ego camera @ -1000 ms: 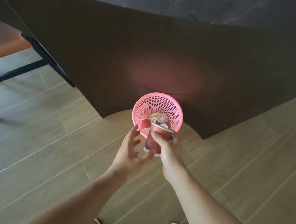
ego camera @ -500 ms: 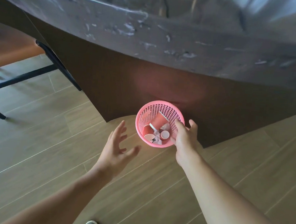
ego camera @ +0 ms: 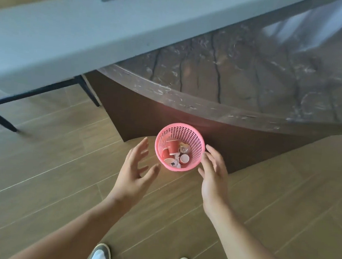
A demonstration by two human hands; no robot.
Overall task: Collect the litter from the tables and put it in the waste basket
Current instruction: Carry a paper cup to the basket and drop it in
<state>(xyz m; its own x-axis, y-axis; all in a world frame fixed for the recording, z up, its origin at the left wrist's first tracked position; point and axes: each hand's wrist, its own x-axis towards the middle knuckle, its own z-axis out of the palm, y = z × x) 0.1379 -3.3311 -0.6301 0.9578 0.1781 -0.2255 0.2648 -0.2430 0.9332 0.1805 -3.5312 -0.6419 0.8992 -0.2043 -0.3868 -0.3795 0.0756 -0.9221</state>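
Here we flank the pink mesh waste basket (ego camera: 181, 135) of red paper cups (ego camera: 171, 146), left hand (ego camera: 135, 173) and right hand (ego camera: 213, 175) spread and empty; light, flexible, best held by its rim.

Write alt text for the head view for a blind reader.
A left hand and a right hand, both open and empty, hover either side of a pink basket on a wood floor. The basket holds red cups and stands by a dark table.

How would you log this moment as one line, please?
left hand: open, empty | right hand: open, empty | pink waste basket: on wood floor, holds red paper cups, crumpled scraps
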